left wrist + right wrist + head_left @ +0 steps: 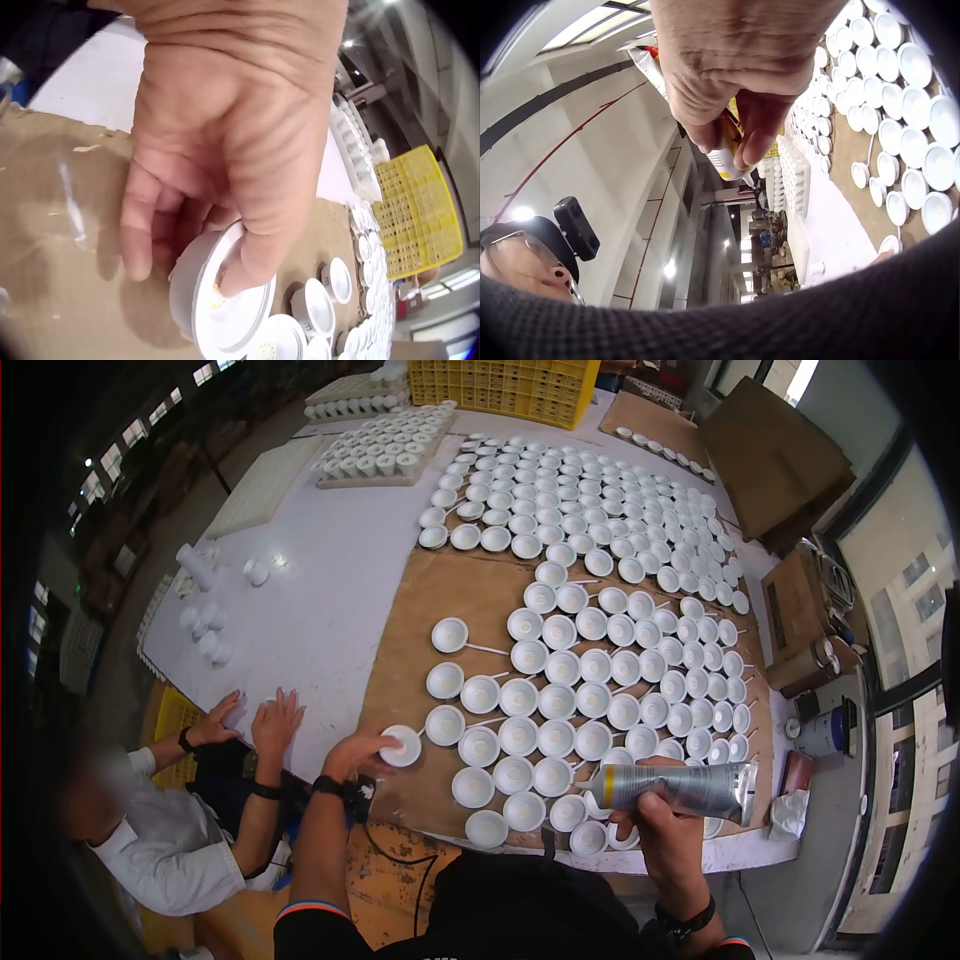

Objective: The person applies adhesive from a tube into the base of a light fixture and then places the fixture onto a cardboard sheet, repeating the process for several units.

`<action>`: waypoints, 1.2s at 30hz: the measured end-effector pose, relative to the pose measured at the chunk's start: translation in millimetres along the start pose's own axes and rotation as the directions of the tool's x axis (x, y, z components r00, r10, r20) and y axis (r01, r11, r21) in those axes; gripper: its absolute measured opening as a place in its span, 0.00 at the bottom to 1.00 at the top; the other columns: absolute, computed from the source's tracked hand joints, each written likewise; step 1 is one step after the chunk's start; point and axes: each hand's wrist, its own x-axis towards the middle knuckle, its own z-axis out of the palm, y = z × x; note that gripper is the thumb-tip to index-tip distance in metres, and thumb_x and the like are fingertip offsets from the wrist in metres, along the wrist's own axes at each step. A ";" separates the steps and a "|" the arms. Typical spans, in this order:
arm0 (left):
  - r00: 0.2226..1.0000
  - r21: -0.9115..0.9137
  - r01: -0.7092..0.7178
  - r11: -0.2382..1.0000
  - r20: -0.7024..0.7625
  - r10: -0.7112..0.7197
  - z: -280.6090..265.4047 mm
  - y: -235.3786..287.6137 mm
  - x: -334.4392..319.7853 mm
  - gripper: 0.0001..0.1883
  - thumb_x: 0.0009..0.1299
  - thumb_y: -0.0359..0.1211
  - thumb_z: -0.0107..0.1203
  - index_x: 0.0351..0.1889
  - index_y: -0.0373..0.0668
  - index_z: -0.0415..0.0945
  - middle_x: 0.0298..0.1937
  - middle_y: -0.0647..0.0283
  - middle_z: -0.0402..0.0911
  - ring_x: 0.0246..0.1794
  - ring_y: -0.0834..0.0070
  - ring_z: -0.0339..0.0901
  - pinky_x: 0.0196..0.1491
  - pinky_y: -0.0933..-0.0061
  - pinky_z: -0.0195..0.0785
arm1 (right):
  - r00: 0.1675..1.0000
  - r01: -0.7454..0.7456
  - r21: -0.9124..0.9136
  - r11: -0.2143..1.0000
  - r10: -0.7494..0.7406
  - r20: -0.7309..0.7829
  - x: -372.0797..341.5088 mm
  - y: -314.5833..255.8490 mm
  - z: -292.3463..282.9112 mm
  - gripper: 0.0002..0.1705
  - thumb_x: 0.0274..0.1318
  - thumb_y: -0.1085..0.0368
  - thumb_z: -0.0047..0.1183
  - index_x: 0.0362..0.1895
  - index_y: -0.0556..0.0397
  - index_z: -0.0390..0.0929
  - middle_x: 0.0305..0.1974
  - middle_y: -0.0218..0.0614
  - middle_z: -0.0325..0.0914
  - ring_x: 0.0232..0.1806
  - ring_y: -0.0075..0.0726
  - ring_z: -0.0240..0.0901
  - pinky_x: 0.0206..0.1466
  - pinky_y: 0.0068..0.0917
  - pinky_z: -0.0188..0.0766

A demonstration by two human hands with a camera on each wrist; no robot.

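In the head view my left hand [350,757] grips a shallow white round cup [402,746] at the left edge of the brown cardboard sheet [425,590]. The left wrist view shows the thumb inside the cup's rim, pressing its inner face, and fingers round the outside. At the lower right, my right hand [670,845] holds a silver squeeze tube [685,788] with a yellow band. Its white nozzle [748,180] is uncapped in the right wrist view. The tube lies above rows of similar white cups [518,737], several with thin white stems, and hides some of them.
Another person's hands [276,725] rest at the white table's left edge. Loose white parts [205,620] stand on that side. Farther back are trays of white cups [385,450] and a yellow crate [500,390]. A cardboard box [800,610] stands at the right.
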 end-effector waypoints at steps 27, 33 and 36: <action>0.653 -0.902 0.142 0.408 0.396 0.646 246.8 50.3 -173.6 0.30 0.64 0.44 0.34 0.61 0.44 0.38 0.60 0.55 0.51 0.59 0.66 0.52 0.59 0.68 0.43 | 0.930 0.137 -0.157 0.978 -0.072 0.359 -31.3 -38.8 -17.7 0.21 0.41 0.71 0.53 0.42 0.58 0.62 0.43 0.49 0.67 0.46 0.39 0.65 0.49 0.30 0.61; 0.670 -0.861 0.173 0.478 0.458 0.584 250.5 42.3 -171.4 0.31 0.64 0.46 0.38 0.58 0.39 0.44 0.55 0.60 0.57 0.53 0.71 0.60 0.53 0.70 0.57 | 0.930 0.180 -0.267 0.947 -0.075 0.360 -32.5 -39.6 -15.8 0.21 0.39 0.75 0.53 0.43 0.58 0.66 0.43 0.45 0.67 0.47 0.38 0.64 0.51 0.29 0.60; 0.649 -0.881 0.196 0.432 0.446 0.616 250.7 38.5 -171.6 0.29 0.64 0.47 0.38 0.57 0.39 0.47 0.53 0.59 0.59 0.51 0.71 0.63 0.51 0.71 0.61 | 0.903 0.284 -0.304 0.909 -0.147 0.403 -31.1 -34.7 -12.6 0.21 0.38 0.75 0.53 0.42 0.59 0.67 0.42 0.45 0.67 0.47 0.38 0.65 0.51 0.28 0.60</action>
